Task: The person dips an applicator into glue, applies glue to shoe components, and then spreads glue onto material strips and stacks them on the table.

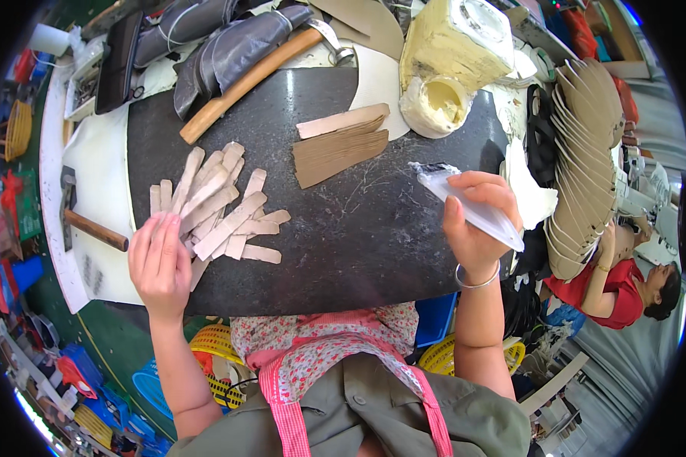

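My left hand (160,263) is at the near left of a loose pile of beige strips (229,221) on the black work surface. Its fingers are pressed together, and their tips meet the end of one strip (204,190). In my right hand (476,213) is a flat, translucent white plastic scraper (484,217), tilted above the surface, its far tip dark and crusted. A glue pot (411,107) with pale yellow paste inside stands beyond that hand. Between the pile and the pot lie stacked brown strips (339,156) with a pinkish-beige strip (343,120) behind them.
A wooden-handled hammer (244,87) rests by grey rolled material (236,57). Another hammer (95,230) lies on the white sheet at left. A large crusted container (457,38) stands at the back. Fanned beige pieces (587,167) line the right side, with a person in red (621,293) beyond.
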`<action>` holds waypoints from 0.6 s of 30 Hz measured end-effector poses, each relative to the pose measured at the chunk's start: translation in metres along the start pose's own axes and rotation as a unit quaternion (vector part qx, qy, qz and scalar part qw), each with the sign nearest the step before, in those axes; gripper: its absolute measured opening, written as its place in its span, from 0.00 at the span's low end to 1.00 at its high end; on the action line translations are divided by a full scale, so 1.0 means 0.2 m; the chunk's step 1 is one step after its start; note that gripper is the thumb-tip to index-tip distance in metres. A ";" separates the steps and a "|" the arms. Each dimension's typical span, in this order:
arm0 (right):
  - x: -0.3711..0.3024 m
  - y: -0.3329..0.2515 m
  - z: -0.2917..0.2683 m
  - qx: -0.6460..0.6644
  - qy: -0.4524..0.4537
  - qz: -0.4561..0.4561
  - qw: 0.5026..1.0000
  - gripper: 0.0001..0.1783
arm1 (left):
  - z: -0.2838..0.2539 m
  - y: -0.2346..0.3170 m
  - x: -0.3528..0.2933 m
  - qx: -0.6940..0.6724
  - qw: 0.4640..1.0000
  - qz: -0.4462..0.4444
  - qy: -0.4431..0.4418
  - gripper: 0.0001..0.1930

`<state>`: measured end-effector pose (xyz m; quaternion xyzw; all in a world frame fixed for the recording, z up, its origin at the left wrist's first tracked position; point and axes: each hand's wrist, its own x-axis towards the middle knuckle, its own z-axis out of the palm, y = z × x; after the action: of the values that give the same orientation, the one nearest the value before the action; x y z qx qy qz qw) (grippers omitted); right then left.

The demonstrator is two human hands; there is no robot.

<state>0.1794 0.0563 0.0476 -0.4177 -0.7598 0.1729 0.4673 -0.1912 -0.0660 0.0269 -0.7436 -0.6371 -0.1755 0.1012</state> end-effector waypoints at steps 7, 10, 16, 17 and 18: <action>0.09 0.13 -0.06 -0.025 0.074 0.042 0.996 0.14 | 0.17 0.36 0.28 -0.170 0.985 0.024 -0.007 0.20; 0.23 0.13 -0.03 -0.032 0.089 0.106 0.990 0.04 | 0.28 0.53 0.51 -0.206 0.978 0.020 -0.041 0.28; 0.36 0.23 0.01 -0.127 -0.044 0.005 0.991 0.03 | 0.42 0.62 0.62 -0.206 0.974 0.026 -0.093 0.25; 0.38 0.22 0.02 -0.121 -0.080 0.010 0.989 0.04 | 0.42 0.63 0.62 -0.222 0.970 0.029 -0.099 0.23; 0.38 0.22 0.02 -0.114 -0.116 0.015 0.987 0.04 | 0.42 0.64 0.62 -0.221 0.970 0.029 -0.101 0.23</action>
<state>0.1792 0.1436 0.0605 -0.4568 -0.8172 0.1390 0.3229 -0.0386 0.0563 0.0074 -0.7793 -0.5678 -0.2335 -0.1256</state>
